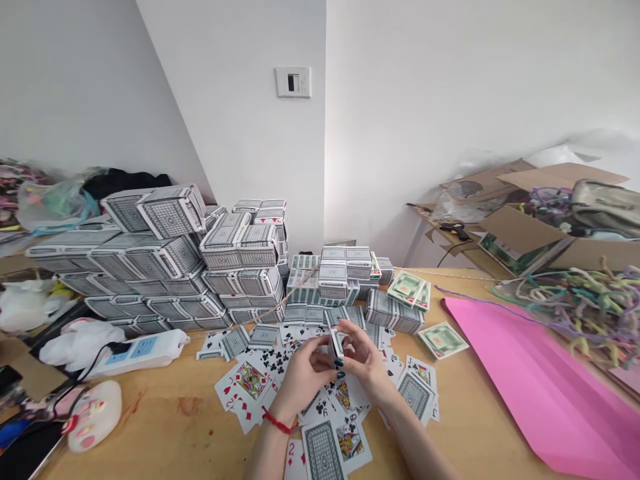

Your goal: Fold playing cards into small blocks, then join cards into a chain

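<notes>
Both hands meet at the middle of the table, pinching a grey-backed playing card between them. It stands on edge and looks bent or folded; whether there is more than one card I cannot tell. My left hand, with a red string bracelet at the wrist, grips it from the left. On the right side, my right hand has its fingers curled round it. Loose playing cards lie scattered under and around the hands, some face up, like a jack of diamonds, and some face down, like one near the front.
Grey card-covered blocks are stacked at the back left, more behind the hands. Green card boxes sit to the right, beside pink paper. A white power strip lies left. Cardboard boxes and colourful pipe cleaners crowd the right.
</notes>
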Action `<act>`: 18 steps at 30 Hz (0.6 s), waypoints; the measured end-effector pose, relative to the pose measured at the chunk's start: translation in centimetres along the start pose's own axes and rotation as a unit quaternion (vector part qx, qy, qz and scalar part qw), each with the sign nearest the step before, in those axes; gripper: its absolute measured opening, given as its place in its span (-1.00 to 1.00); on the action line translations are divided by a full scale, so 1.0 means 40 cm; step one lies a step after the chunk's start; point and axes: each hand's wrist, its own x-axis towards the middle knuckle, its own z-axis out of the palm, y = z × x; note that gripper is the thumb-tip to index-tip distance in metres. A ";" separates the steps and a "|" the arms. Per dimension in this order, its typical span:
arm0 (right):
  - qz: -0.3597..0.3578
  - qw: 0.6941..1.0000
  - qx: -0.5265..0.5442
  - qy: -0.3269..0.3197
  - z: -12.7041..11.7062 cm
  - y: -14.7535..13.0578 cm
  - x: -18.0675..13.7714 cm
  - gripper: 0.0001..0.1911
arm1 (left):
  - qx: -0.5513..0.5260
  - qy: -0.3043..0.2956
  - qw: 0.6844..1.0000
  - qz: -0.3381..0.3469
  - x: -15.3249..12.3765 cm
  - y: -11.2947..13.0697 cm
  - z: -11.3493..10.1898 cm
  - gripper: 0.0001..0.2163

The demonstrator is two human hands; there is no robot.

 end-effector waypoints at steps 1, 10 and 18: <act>0.004 1.000 0.001 -0.001 0.000 0.000 0.001 -0.39 | 0.011 0.007 1.000 0.001 0.000 0.000 0.000 -0.54; 0.062 0.997 0.029 0.023 0.002 0.006 0.004 -0.51 | 0.101 0.046 0.992 0.059 -0.003 0.002 0.013 -0.53; 0.095 0.993 -0.037 0.062 -0.002 0.011 0.012 -0.55 | 0.134 0.086 0.983 0.088 -0.005 -0.011 0.031 -0.55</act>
